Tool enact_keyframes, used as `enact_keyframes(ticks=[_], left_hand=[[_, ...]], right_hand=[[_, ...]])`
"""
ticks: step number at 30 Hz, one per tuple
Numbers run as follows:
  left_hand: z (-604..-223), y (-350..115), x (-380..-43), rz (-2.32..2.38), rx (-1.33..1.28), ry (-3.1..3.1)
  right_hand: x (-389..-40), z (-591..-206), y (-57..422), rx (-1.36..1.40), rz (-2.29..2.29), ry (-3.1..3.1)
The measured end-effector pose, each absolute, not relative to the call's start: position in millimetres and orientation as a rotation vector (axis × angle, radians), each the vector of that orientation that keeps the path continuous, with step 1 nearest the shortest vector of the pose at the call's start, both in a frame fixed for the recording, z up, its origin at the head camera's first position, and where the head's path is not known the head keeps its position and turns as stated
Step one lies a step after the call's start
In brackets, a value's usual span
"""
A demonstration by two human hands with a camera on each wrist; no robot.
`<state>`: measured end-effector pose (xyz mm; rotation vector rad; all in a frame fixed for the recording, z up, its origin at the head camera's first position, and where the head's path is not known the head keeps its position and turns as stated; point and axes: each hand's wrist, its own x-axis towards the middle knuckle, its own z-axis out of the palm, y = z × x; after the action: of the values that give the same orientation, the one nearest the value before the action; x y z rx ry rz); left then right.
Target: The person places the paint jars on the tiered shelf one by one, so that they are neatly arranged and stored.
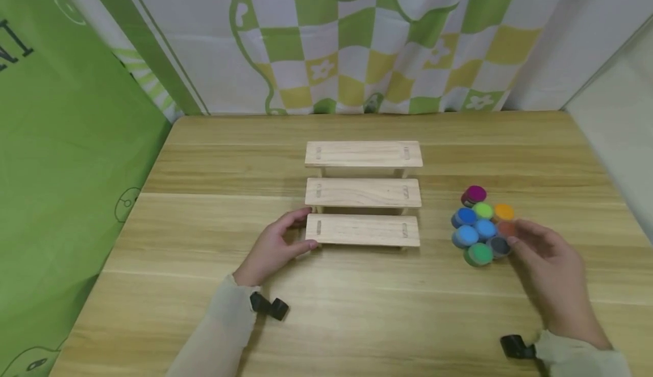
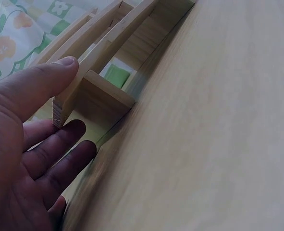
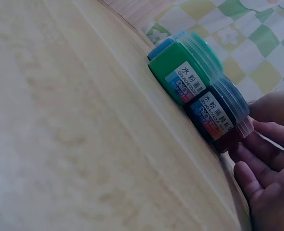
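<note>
Red-brown paint jar (image 1: 505, 229), one of nine jars, pinched between the thumb and fingers of the right hand (image 1: 556, 272).
Eight other jars (image 1: 484, 229) cluster with it on the wooden tabletop (image 1: 388, 309), right of three wooden boards (image 1: 363, 191) set one behind another. The left hand (image 1: 272, 248) grips the nearest board's left end, thumb in front, index finger behind. Both forearms reach forward, well apart, palms turned inward.

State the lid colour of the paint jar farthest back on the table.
Magenta-purple; the lid shows best in the head view.
</note>
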<state>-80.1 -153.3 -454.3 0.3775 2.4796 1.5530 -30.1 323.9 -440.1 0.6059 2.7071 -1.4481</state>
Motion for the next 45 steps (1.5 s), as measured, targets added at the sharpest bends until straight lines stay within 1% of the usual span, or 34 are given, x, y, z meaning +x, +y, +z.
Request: enact_keyframes(ticks=[7,14,22,39,45], left_hand=[[-453,-153,-80,1.551,0.375,2.475],[-451,-153,-79,1.545,0.379,2.482],[-452,-153,-77,1.556,0.365,2.475],[-451,-152,-78,1.533,0.364,2.499],[-452,-152,-78,1.544,0.365,2.491]], right_hand=[[-35,-438,323,0.670,-1.334,2.708],[-38,-434,319,0.616,-1.371,2.782],[-44,-431,314,0.648,-1.292,2.751],[-42,-432,316,0.749,-1.339,2.731],[-41,-433,317,0.733,-1.312,2.756]])
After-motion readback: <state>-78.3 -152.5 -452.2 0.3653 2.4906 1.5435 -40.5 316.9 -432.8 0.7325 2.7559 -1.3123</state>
